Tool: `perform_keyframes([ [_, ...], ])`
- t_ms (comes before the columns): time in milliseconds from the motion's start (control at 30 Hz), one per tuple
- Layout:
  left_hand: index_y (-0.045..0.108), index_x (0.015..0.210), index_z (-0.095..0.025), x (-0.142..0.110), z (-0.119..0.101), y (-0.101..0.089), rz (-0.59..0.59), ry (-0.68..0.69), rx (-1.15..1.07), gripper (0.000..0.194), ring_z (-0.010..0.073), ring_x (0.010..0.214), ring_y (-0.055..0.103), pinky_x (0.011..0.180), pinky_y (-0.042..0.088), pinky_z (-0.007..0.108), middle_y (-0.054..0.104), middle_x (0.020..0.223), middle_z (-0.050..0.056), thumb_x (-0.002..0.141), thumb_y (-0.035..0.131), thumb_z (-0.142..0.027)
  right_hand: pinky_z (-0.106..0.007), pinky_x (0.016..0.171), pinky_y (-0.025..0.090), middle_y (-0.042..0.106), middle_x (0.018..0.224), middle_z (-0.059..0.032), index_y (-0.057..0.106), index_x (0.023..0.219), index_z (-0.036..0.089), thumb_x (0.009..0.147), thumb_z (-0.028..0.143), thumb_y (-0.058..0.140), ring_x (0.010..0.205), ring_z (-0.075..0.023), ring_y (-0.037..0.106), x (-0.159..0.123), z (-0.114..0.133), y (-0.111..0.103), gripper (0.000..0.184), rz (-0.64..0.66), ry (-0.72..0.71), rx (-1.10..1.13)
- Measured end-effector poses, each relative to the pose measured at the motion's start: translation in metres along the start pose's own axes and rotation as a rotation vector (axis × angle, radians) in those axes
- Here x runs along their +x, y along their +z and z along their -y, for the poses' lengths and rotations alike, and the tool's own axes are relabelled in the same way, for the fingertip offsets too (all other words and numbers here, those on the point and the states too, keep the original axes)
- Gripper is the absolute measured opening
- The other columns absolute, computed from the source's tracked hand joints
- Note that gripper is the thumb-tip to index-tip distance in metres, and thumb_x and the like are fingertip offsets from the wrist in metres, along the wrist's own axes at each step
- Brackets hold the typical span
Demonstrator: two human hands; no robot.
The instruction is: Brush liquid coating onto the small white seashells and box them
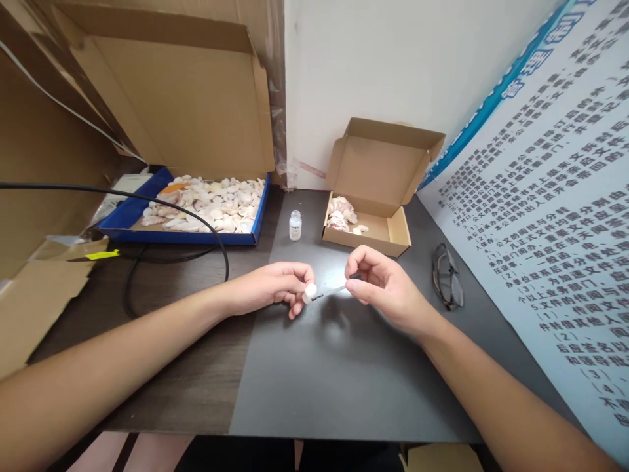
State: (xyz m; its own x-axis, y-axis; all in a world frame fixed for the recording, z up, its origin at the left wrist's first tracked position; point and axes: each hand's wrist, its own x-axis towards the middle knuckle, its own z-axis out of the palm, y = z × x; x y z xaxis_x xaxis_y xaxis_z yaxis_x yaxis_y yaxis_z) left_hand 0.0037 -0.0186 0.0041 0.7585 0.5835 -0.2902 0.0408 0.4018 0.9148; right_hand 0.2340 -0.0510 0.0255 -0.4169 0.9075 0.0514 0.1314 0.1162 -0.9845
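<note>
Pinching a small white cap point(309, 293) between thumb and fingertips, my left hand point(270, 286) was at the centre of the frame, its other fingers loosely curled. Just right of it, my right hand point(390, 288) had thumb and fingers closed on a thin stick point(335, 289) that slanted toward the cap; whether the two touched, I could not tell. Both hands were over a dark grey mat point(344, 387). Above them in the picture stood a little bottle point(295, 229), upright, near an open cardboard box point(346, 240) with a few shells point(339, 219) inside. Glasses point(456, 293) lay at centre right, beside a printed poster point(540, 223). At upper left, a blue-edged box point(263, 213) held many shells, a black cable point(49, 187) crossing before it.
</note>
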Motion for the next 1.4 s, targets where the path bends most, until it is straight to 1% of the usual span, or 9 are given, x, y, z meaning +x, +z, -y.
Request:
perform_keyframes([
  [100,0.055,0.081,-0.016,0.0000,-0.0002,0.0002,-0.001,0.001,-0.003,0.008,0.0117,0.060,0.056,0.060,0.047,0.024,0.058,0.070,0.000,0.081,0.060,-0.023,-0.024,0.055,0.032,0.042,0.073,0.0039,0.048,0.083,0.021,0.082,0.029,0.067,0.060,-0.0096,0.036,-0.0003,-0.0010,-0.0005,0.020,0.006,0.026,-0.051],
  [233,0.055,0.080,-0.016,0.0000,-0.0006,0.0005,-0.006,0.001,0.000,0.008,0.0116,0.060,0.056,0.060,0.047,0.024,0.058,0.071,0.001,0.081,0.060,-0.023,-0.024,0.054,0.032,0.044,0.075,0.0034,0.048,0.086,0.021,0.084,0.032,0.066,0.059,-0.0095,0.038,-0.0010,-0.0026,-0.0011,0.021,0.036,-0.008,0.077],
  [367,0.055,0.080,-0.016,-0.0003,-0.0007,0.0012,-0.007,0.003,-0.007,0.009,0.0118,0.059,0.056,0.059,0.047,0.025,0.059,0.071,0.001,0.080,0.060,-0.023,-0.024,0.055,0.033,0.044,0.075,0.0030,0.050,0.084,0.021,0.082,0.032,0.068,0.061,-0.0102,0.037,-0.0011,-0.0035,-0.0010,0.022,0.039,0.022,-0.030],
  [467,0.056,0.080,-0.016,-0.0003,-0.0009,0.0015,-0.013,0.002,0.000,0.009,0.0118,0.059,0.056,0.060,0.047,0.025,0.059,0.072,0.001,0.080,0.060,-0.024,-0.024,0.055,0.033,0.044,0.074,0.0035,0.049,0.085,0.021,0.083,0.034,0.067,0.060,-0.0102,0.038,-0.0007,-0.0035,0.0000,0.022,0.048,-0.003,0.058],
  [633,0.055,0.081,-0.016,0.0001,-0.0001,-0.0001,0.000,0.002,-0.010,0.008,0.0119,0.059,0.056,0.060,0.047,0.025,0.058,0.070,0.000,0.080,0.060,-0.023,-0.024,0.053,0.032,0.043,0.071,0.0039,0.048,0.081,0.021,0.081,0.027,0.066,0.058,-0.0100,0.036,-0.0002,-0.0004,0.0046,0.019,-0.027,0.025,-0.186],
  [733,0.056,0.081,-0.016,0.0002,0.0007,-0.0011,0.006,0.000,-0.007,0.007,0.0118,0.060,0.057,0.061,0.047,0.025,0.059,0.071,0.001,0.081,0.059,-0.022,-0.024,0.054,0.033,0.044,0.069,0.0040,0.048,0.081,0.021,0.081,0.028,0.065,0.058,-0.0105,0.037,-0.0001,0.0017,0.0048,0.018,-0.045,0.010,-0.220],
  [1000,0.055,0.080,-0.016,-0.0007,-0.0016,0.0017,-0.017,-0.003,0.005,0.009,0.0122,0.060,0.056,0.060,0.046,0.025,0.059,0.070,0.001,0.080,0.061,-0.024,-0.024,0.055,0.033,0.043,0.070,0.0036,0.048,0.081,0.021,0.082,0.033,0.066,0.061,-0.0105,0.036,0.0007,-0.0004,0.0016,0.022,-0.035,0.009,-0.044],
  [1167,0.055,0.080,-0.016,-0.0005,-0.0014,0.0015,-0.015,-0.003,-0.003,0.009,0.0119,0.060,0.056,0.061,0.047,0.025,0.059,0.069,0.000,0.080,0.061,-0.024,-0.024,0.054,0.031,0.042,0.070,0.0043,0.048,0.080,0.021,0.081,0.030,0.066,0.059,-0.0100,0.034,0.0006,0.0002,0.0016,0.020,-0.045,0.016,-0.115],
  [1400,0.056,0.080,-0.015,0.0003,0.0002,-0.0001,-0.001,0.009,-0.006,0.009,0.0112,0.060,0.057,0.060,0.047,0.024,0.058,0.072,0.000,0.080,0.060,-0.023,-0.024,0.055,0.033,0.044,0.071,0.0045,0.049,0.083,0.021,0.084,0.031,0.066,0.059,-0.0094,0.038,0.0008,-0.0015,-0.0027,0.020,-0.034,-0.017,0.091],
])
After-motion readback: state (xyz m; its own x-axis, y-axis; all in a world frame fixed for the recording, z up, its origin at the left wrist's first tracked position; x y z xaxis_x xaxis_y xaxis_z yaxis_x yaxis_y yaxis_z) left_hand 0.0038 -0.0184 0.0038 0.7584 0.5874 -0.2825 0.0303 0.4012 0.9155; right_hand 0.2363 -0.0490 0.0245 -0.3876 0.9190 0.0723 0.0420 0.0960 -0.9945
